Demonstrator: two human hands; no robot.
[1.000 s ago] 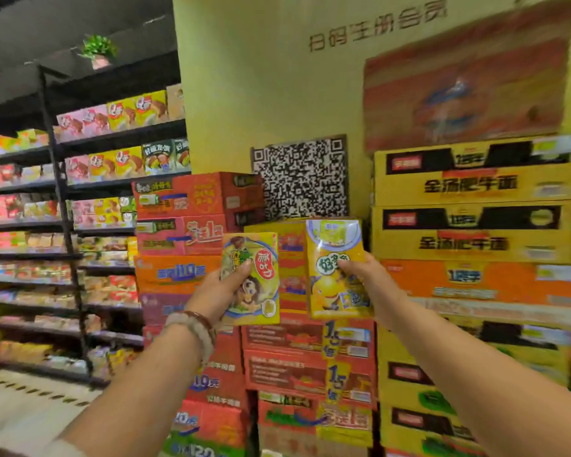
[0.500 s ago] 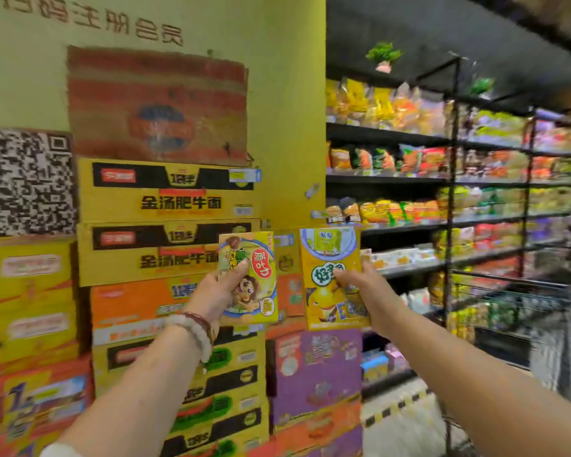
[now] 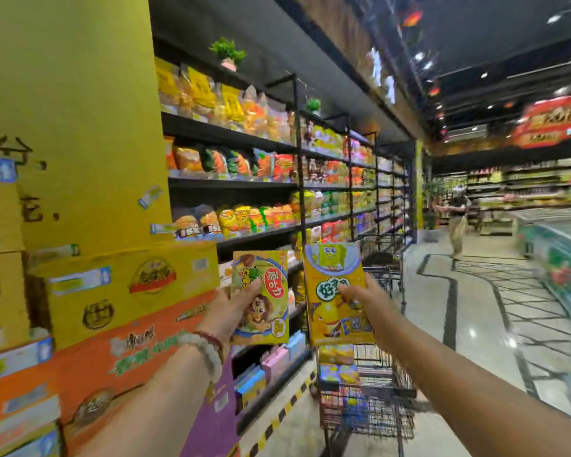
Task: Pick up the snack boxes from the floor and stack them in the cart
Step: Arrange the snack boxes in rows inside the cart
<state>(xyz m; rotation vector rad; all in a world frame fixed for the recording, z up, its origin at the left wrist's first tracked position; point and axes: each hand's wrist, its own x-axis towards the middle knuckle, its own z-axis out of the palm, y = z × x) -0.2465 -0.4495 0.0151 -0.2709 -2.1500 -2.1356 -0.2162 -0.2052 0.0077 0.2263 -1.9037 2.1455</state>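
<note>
Both snack boxes look like light, stiff, crushable cardboard, so the edge pinches seem right: left hand (image 3: 236, 310) grips the green box (image 3: 261, 298), right hand (image 3: 365, 296) the yellow box (image 3: 335, 291), cart (image 3: 370, 404) at 6 o'clock below.

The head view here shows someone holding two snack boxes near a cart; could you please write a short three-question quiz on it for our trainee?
1. True or false: the left hand holds the green snack box upright.
2. Which box does the right hand grip? A) a purple one B) the orange-yellow snack box C) none
3. Fill in: the wire cart stands below the ______ hand's box.

Key
1. True.
2. B.
3. Right; some packs already lie in its basket.
</note>
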